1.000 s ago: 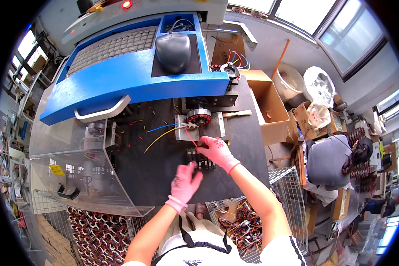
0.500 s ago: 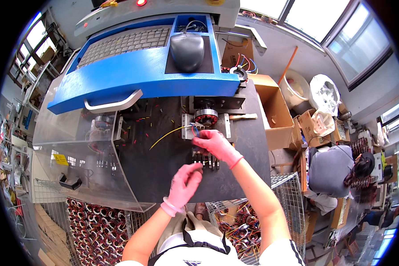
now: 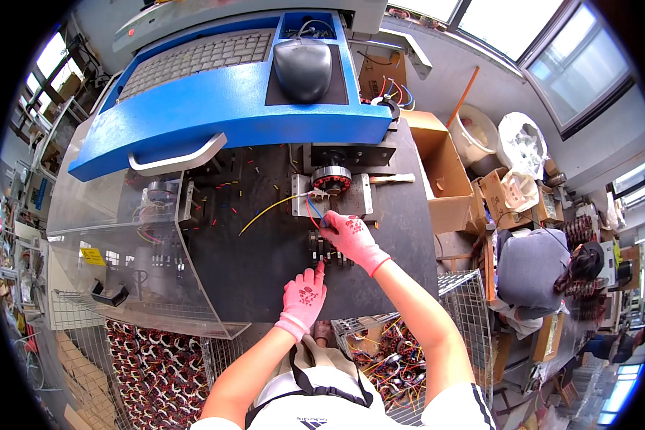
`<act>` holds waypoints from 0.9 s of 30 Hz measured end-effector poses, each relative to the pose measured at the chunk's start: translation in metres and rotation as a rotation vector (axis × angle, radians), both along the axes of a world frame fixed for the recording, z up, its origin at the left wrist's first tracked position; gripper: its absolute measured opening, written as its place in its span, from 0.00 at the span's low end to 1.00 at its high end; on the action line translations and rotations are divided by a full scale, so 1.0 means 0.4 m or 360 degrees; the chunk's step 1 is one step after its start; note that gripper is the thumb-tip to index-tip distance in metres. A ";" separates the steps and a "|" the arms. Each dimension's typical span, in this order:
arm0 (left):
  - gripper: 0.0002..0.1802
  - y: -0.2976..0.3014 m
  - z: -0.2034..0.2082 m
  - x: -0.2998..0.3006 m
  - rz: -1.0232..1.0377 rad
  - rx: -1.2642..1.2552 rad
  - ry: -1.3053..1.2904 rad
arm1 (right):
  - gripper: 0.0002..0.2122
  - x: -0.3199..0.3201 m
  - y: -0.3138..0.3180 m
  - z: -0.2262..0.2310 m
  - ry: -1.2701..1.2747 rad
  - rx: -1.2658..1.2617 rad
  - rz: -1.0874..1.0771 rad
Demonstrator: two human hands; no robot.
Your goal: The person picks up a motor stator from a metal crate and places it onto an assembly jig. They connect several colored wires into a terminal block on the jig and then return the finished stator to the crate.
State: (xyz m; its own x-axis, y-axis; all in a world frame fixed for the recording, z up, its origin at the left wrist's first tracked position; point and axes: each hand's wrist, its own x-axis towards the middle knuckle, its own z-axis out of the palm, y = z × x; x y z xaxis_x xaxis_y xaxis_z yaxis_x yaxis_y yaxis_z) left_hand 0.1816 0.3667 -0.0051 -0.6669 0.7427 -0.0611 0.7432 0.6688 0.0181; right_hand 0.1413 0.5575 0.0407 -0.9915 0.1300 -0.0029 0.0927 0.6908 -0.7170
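- Workshop; dark worktable below a blue keyboard tray
- Wound stator mounted on the table's far half, yellow wire trailing left, unheld
- Right hand, pink-gloved: fingertips together on blue wire; red wire meets them, cannot tell if pinched
- Left hand, likewise gloved: fingers apart, gripping nothing, index at black clip row

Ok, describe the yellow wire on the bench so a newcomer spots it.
Find the blue keyboard drawer, then the round red-and-silver part below it on the black bench. The yellow wire curves left from there to a free end, unlike the red wire and blue wire, which run toward the right hand.
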 end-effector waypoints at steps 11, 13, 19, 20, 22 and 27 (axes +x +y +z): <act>0.28 -0.015 0.021 -0.258 0.1568 0.3506 -0.2137 | 0.12 0.023 -0.048 0.045 0.0166 -0.0249 -0.0281; 0.21 -0.051 0.037 -0.341 0.1393 0.4051 -0.1955 | 0.13 0.009 -0.090 0.103 -0.0196 -0.0682 -0.0295; 0.27 -0.002 0.253 -0.142 0.0409 0.2537 -0.1594 | 0.14 -0.049 -0.084 0.046 -0.0648 -0.2202 -0.0021; 0.24 -0.020 0.236 -0.105 0.0452 0.2359 -0.1708 | 0.11 -0.054 -0.106 0.096 -0.0647 -0.2013 -0.0158; 0.18 -0.060 0.202 -0.055 0.0328 0.2097 -0.1735 | 0.09 -0.049 -0.071 0.082 -0.0569 -0.1751 -0.0051; 0.31 -0.046 0.095 -0.013 0.0276 0.0970 -0.0585 | 0.07 -0.004 -0.014 0.034 -0.0197 -0.0739 -0.0074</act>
